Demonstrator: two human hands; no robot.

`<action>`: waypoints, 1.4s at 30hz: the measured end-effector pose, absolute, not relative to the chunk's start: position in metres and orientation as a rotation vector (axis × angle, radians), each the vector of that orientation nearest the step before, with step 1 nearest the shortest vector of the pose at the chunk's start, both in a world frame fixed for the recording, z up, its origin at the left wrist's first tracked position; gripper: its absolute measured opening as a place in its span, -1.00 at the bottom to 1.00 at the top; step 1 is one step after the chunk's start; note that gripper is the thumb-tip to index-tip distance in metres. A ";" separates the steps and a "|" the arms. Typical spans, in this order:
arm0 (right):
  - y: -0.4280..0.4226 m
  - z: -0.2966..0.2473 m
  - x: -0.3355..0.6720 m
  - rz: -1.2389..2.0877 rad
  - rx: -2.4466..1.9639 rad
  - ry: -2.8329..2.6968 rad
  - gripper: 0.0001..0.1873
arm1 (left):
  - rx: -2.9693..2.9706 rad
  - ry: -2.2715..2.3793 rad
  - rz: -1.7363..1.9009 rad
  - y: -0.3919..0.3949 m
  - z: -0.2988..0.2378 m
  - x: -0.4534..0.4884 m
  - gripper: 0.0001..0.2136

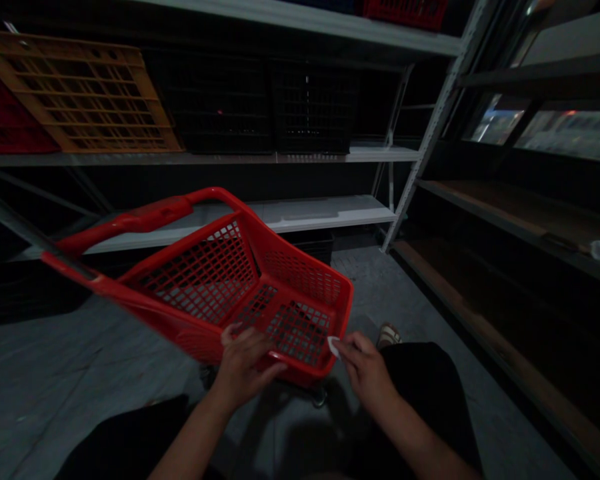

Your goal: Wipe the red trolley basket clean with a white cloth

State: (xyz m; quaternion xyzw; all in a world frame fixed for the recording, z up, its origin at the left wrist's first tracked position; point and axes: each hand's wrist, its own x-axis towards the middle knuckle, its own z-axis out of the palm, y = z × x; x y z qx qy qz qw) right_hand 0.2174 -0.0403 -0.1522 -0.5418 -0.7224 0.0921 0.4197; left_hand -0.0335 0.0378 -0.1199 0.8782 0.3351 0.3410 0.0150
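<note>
A red plastic shopping cart (275,230) with a latticed basket stands on the floor in front of me, its handle towards the left. My left hand (247,363) grips the cart's near rim, fingers curled over the edge and thumb on the outer side. At the basket's near right corner, my right hand (363,363) pinches a small white piece of cloth or tissue (334,347) against the rim. Most of that white piece is hidden by the fingers, so its exact kind is unclear. Only the lattice floor shows inside the basket.
Metal shelving (300,159) runs behind the cart, bearing a yellow crate (90,97), black crates (310,107) and a red crate (10,113). Brown shelves (505,207) stand close on the right. My sandalled foot (389,335) is beside the cart's corner. Light is dim.
</note>
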 end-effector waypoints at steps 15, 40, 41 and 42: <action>-0.059 -0.154 0.197 0.290 -1.211 -1.829 -0.62 | 2.772 1.068 1.288 -0.001 -0.111 0.010 -0.74; -0.053 -0.157 0.202 0.217 -1.053 -1.911 -0.66 | 2.592 1.079 1.198 -0.017 -0.153 0.040 -0.79; -0.049 -0.157 0.205 0.212 -1.063 -1.910 -0.65 | 2.584 1.071 1.187 -0.017 -0.153 0.039 -0.78; -0.043 -0.158 0.210 0.196 -1.078 -1.901 -0.65 | 2.577 1.070 1.172 -0.017 -0.152 0.038 -0.78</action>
